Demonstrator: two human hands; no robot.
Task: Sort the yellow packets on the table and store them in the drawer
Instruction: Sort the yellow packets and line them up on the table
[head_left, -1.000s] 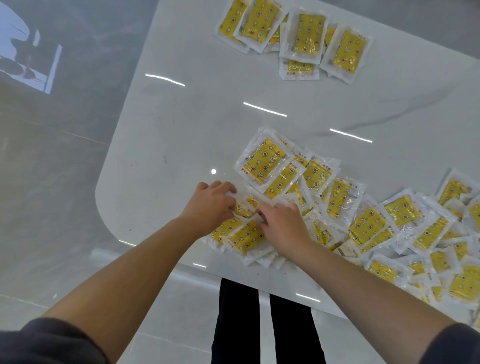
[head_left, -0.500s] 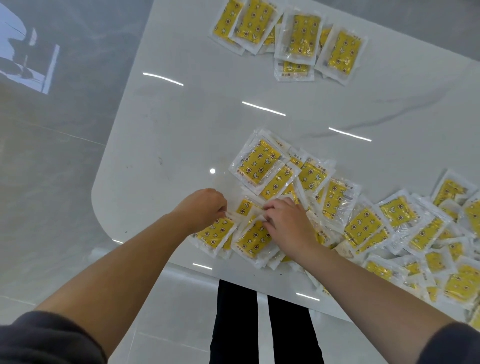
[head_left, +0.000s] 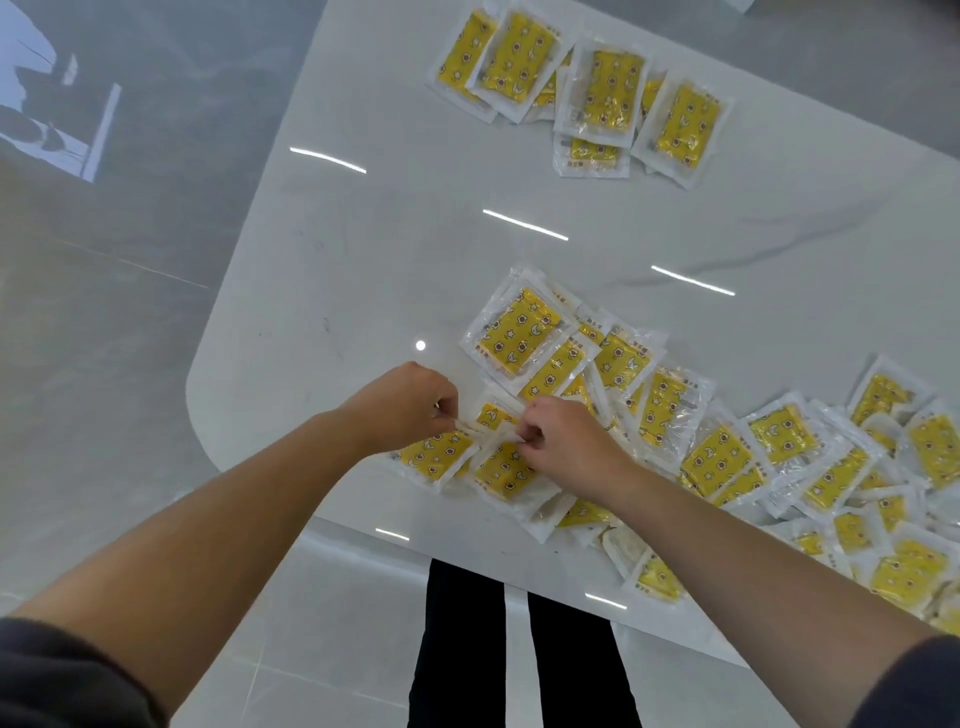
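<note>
At the near edge of the white table, I have both hands down on the end of the long spill of yellow packets that trails off to my right. My left hand is pinched narrow on the clear sealed border of one packet, and my right hand is pinched the same way on the border of the packet beside it; the two packets lie side by side, edges touching or slightly overlapped (I cannot tell which from here). A second, tidier group of packets sits well apart at the far side of the table, and no drawer shows anywhere in view. I judge these packets to be very light, thin and floppy: a flat yellow insert inside a glossy plastic sleeve that will slide easily over its neighbours and over the polished tabletop. That slickness makes a flat press from above unreliable, and a stack is likely to fan out if squeezed loosely. The transparent margin around the yellow part looks like the best place to take hold, near a corner, with thumb under and finger over. They do not look fragile, though the film may crease.
</note>
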